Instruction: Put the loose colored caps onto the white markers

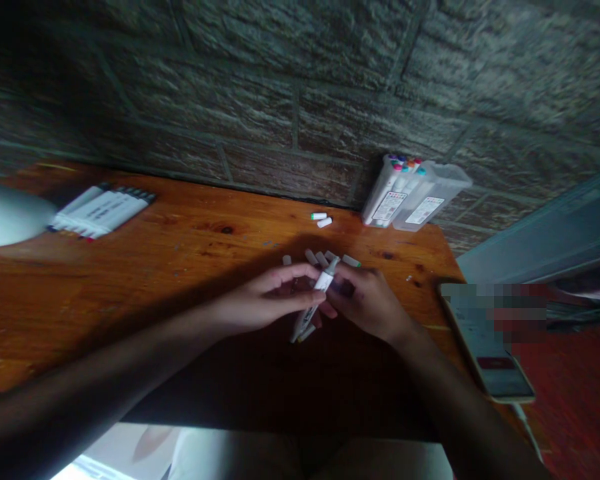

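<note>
Pinched between the thumb and fingers of my left hand (273, 297) is a white marker (323, 283). It is tilted, with its grey nib end uncapped and pointing up and away from me. Close by on its right, my right hand (375, 300) has its fingers curled in near the nib end; what they hold, if anything, is hidden. Several loose white marker caps (351, 261) lie on the table just beyond my hands, partly covered by them. Another slim piece with a yellowish end (307, 333) shows beneath the marker.
Two more caps (325, 222) lie farther back on the wooden table (220, 260). Clear plastic cases (425, 200), one with colored markers, stand by the stone wall (330, 127). A row of markers (107, 210) lies left beside a white rounded object (13, 213). A phone (500, 373) rests at the right edge.
</note>
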Demonstrator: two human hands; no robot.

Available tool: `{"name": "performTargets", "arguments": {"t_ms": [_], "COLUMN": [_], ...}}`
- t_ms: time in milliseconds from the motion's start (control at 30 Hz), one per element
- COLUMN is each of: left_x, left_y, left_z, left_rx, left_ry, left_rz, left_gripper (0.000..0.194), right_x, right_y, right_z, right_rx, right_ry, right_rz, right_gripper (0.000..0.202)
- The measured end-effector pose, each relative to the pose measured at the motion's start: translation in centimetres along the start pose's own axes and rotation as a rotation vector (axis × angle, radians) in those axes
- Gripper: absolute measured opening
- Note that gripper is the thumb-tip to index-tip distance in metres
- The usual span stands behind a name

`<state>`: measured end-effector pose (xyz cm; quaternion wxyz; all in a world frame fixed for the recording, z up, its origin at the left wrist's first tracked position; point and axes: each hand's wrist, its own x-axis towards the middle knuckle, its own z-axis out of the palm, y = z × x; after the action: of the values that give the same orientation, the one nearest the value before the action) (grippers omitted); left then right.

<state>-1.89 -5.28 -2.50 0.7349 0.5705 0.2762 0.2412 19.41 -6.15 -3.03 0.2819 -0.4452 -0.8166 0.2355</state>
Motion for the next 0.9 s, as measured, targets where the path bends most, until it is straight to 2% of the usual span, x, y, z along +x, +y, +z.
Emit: {"name": "performTargets", "arguments": {"t_ms": [300, 467, 667, 900], "left_x": [1.0, 0.9, 0.4, 0.7], "left_y": [-0.3, 0.0, 0.6, 0.4], "left_z": [-1.1, -1.1, -0.7, -1.5], "left_rx": [-0.029, -0.098, -0.129, -0.147], "left_ry": [0.16, 0.149, 0.141, 0.132], "left_rz": [0.135, 0.126, 0.09, 0.132], "left_gripper": [0.019, 0.021, 0.021, 0.024], "right_x": [-0.1, 0.1, 0.2, 0.1], "right_y": [-0.6, -0.2, 0.4, 0.3], "right_z": [0.2, 0.1, -0.1, 0.1], "right_rx": [0.031, 0.027, 0.036, 0.06], "right_ry": [0.032, 0.033, 0.117, 0.162], "right_rz": [-0.011, 0.041, 0.148, 0.132], "right_gripper": [0.022, 0.019, 0.018, 0.021]}}
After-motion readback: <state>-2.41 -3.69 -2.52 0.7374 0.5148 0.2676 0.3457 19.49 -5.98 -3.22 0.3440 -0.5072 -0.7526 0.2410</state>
